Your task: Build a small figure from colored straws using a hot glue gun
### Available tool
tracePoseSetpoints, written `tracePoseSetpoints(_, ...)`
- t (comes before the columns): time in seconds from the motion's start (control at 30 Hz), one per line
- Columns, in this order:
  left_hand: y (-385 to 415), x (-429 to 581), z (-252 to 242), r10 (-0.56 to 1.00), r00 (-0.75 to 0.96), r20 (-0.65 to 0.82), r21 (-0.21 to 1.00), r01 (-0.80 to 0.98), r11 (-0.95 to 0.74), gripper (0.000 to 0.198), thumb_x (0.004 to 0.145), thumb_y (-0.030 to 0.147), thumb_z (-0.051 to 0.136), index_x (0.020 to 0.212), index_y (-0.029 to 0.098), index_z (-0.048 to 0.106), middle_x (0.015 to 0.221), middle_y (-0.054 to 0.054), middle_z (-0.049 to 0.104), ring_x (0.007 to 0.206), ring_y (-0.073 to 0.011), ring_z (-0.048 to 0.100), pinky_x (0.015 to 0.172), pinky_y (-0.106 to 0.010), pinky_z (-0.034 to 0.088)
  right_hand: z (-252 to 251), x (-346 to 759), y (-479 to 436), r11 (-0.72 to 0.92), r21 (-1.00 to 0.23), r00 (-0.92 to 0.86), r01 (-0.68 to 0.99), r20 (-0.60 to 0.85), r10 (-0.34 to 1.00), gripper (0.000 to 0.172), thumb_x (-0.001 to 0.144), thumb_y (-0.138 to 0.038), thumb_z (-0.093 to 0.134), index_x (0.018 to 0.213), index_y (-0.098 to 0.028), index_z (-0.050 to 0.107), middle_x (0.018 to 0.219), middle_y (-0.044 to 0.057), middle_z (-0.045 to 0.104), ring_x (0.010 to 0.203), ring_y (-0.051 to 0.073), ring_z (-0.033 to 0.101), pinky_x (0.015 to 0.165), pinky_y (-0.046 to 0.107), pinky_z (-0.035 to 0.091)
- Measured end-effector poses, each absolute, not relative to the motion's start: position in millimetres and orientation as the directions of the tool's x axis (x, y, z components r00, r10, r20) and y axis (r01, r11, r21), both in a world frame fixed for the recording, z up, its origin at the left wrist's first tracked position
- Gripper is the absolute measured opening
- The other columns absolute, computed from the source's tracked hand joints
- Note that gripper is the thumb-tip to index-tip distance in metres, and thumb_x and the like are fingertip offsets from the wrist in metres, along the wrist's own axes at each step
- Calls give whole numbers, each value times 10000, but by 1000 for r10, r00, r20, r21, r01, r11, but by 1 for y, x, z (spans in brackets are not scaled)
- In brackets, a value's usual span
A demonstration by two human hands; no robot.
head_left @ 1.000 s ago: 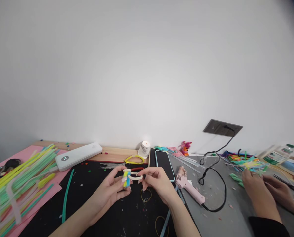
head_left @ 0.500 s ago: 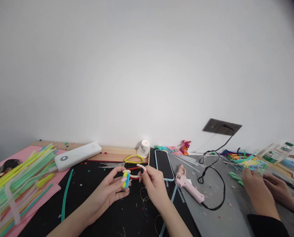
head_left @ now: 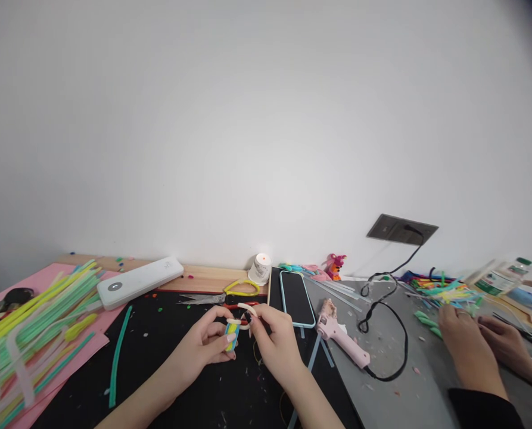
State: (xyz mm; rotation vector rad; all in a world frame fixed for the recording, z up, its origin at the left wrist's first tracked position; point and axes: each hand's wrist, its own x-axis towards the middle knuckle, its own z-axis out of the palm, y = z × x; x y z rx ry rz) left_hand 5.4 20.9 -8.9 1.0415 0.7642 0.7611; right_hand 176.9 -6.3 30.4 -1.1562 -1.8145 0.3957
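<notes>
Above the black mat (head_left: 189,393), my left hand (head_left: 212,341) pinches a small piece (head_left: 232,335) of yellow and blue fuzzy strips side by side, with white across its top. A white fuzzy stem (head_left: 246,308) curves from that piece to my right hand (head_left: 268,330), whose fingertips are closed on it. The hands are close together, a small gap between them. Just behind them lie scissors (head_left: 241,288) with yellow and red handles, partly hidden by my fingers.
Colored fuzzy stems (head_left: 51,322) and a white device (head_left: 140,283) lie left. A paper cup (head_left: 261,269) stands by the wall. Rightward are a phone (head_left: 297,299), a pink glue gun (head_left: 344,339) with black cord, and another person's hands (head_left: 469,345) near more stems.
My left hand has moved slightly right and down with the yellow and blue piece. My right hand is slightly lower and further left, and the white stem's bend has changed.
</notes>
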Motion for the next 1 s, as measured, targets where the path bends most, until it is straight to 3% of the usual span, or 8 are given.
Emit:
tracePoseSetpoints(0.2, 19, 8, -7, 860, 490, -142, 969, -107, 221, 376, 697, 439, 748, 922, 227, 533, 654, 81, 551, 587, -113, 598, 640, -274, 516, 32, 173, -8, 522, -663, -169, 537, 522, 836, 242, 888, -136, 469, 676, -184, 574, 617, -18, 571, 572, 120, 515, 569, 207, 358)
tracePoseSetpoints(0.63, 13, 10, -6, 893, 439, -99, 987, -69, 144, 312, 723, 326, 727, 921, 220, 511, 636, 121, 422, 479, -100, 603, 505, -249, 521, 33, 170, -9, 491, -713, -206, 501, 453, 868, 236, 892, -174, 477, 701, -184, 616, 658, 3, 607, 610, 137, 538, 601, 227, 399)
tracePoseSetpoints(1.0, 11, 11, -5, 883, 453, -122, 978, -99, 186, 459, 720, 329, 725, 1074, 243, 445, 611, 137, 416, 419, -86, 565, 444, -218, 484, 35, 168, -11, 508, -716, -243, 478, 448, 860, 242, 901, -173, 475, 721, -181, 637, 674, 7, 610, 623, 136, 544, 616, 223, 412)
